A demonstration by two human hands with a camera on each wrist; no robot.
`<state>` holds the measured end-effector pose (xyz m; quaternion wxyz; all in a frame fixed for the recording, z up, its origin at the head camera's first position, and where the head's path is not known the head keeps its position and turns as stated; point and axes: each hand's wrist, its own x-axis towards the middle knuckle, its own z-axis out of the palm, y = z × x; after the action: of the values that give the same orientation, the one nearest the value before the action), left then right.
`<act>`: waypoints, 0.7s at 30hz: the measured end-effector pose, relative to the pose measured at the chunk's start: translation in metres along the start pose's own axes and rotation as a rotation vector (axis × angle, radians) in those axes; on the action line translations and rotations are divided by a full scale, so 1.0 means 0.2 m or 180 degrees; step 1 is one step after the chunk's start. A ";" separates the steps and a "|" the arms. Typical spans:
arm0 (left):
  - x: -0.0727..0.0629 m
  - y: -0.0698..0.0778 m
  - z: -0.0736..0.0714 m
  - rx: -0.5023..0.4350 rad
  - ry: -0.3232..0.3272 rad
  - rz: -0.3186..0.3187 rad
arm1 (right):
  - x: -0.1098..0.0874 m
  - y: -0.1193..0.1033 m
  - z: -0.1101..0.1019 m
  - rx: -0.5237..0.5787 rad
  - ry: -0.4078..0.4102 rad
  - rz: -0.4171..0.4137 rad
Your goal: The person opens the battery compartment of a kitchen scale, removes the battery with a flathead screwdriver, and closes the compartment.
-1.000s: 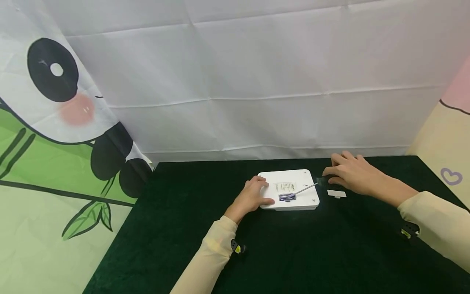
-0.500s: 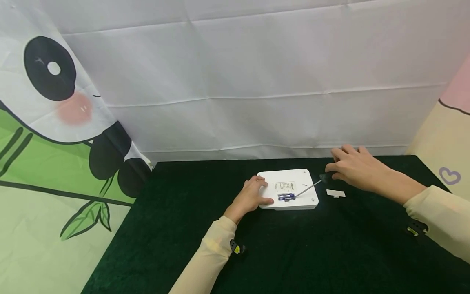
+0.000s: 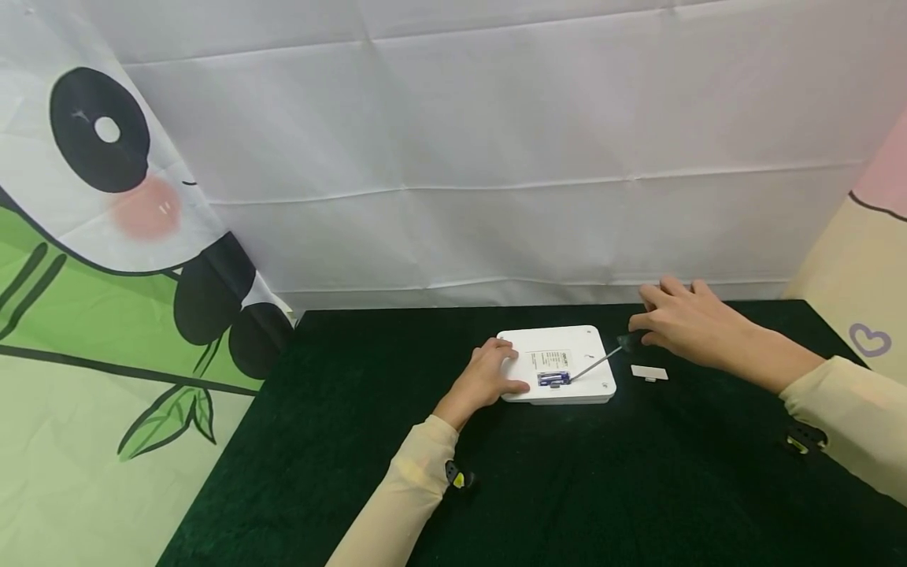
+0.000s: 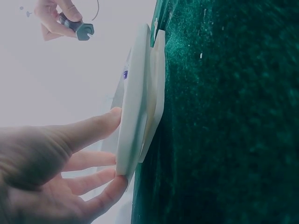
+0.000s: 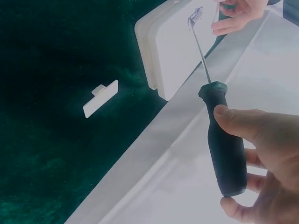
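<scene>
White device (image 3: 561, 361) between my hands, screwdriver (image 5: 224, 151) at its batteries

Head view: batteries (image 3: 553, 379) lie left-to-right in its near half, nearer my left hand (image 3: 485, 376) than my right hand (image 3: 683, 327); the screwdriver slants from far right to their right end. Left wrist: that hand, half-spread, grips the device's left end. Right wrist: my right hand is curled round the screwdriver; the white cover (image 5: 101, 99) lies apart.

Reaches forward and inward with left arm (image 3: 404, 488) and right arm (image 3: 836, 413). Holds right hand (image 3: 687, 327) farther forward than left hand (image 3: 484, 374), apart from it. Shows the backs of both upward in the head view. Grips on the left, spreading left thumb (image 4: 93, 128) from slightly bent left fingers (image 4: 105, 198). Grips on the right, opposing right thumb (image 5: 238, 121) to bent right fingers (image 5: 256, 182).
</scene>
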<state>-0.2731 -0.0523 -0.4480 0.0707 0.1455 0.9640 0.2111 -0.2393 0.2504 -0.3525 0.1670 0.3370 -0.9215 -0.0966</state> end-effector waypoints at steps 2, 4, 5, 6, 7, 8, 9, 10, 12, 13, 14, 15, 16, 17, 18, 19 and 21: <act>0.00 0.00 0.00 -0.0010 -0.0002 -0.0010 | 0.00 0.00 0.00 0.0016 0.0012 -0.0007; 0.01 0.00 0.00 -0.0025 0.0000 -0.0025 | -0.01 0.00 0.01 0.0014 0.0029 -0.0016; 0.01 0.00 0.00 -0.0031 0.0001 -0.0031 | -0.01 0.00 0.00 0.0004 0.0043 -0.0023; 0.01 0.00 0.00 -0.0033 0.0004 -0.0033 | -0.01 0.00 0.00 -0.0018 0.0056 -0.0032; 0.01 0.00 0.01 -0.0040 0.0005 -0.0037 | 0.00 -0.01 0.00 -0.0045 0.0063 -0.0042; 0.01 0.00 0.01 -0.0046 0.0008 -0.0039 | 0.00 -0.01 0.00 -0.0077 0.0070 -0.0053; 0.01 0.00 0.01 -0.0045 0.0012 -0.0042 | 0.00 -0.02 -0.01 -0.0109 0.0073 -0.0063; 0.01 0.00 0.01 -0.0051 0.0017 -0.0045 | 0.00 -0.02 -0.01 -0.0148 0.0072 -0.0073; 0.01 0.00 0.01 -0.0055 0.0028 -0.0049 | 0.01 -0.03 -0.02 -0.0215 0.0061 -0.0093; 0.01 0.01 0.01 -0.0059 0.0031 -0.0050 | 0.01 -0.03 -0.03 -0.0239 0.0050 -0.0101; 0.01 0.01 0.01 -0.0059 0.0034 -0.0054 | 0.01 -0.04 -0.03 -0.0260 0.0039 -0.0106; 0.01 0.01 0.01 -0.0054 0.0036 -0.0057 | 0.02 -0.04 -0.03 -0.0276 0.0027 -0.0108; 0.01 0.01 0.01 -0.0057 0.0039 -0.0059 | 0.02 -0.04 -0.04 -0.0298 0.0016 -0.0114; 0.01 0.01 0.01 -0.0050 0.0040 -0.0060 | 0.02 -0.05 -0.04 -0.0312 0.0007 -0.0118; 0.00 0.01 0.00 -0.0051 0.0037 -0.0061 | 0.02 -0.05 -0.04 -0.0329 0.0000 -0.0125; 0.00 0.01 0.00 -0.0053 0.0035 -0.0062 | 0.02 -0.05 -0.05 -0.0343 -0.0005 -0.0131; 0.00 0.01 0.00 -0.0056 0.0030 -0.0064 | 0.02 -0.05 -0.05 -0.0377 -0.0004 -0.0151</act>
<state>-0.2730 -0.0494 -0.4478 0.0696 0.1342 0.9638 0.2196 -0.2324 0.2390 -0.3449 0.1838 0.3482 -0.9060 -0.1551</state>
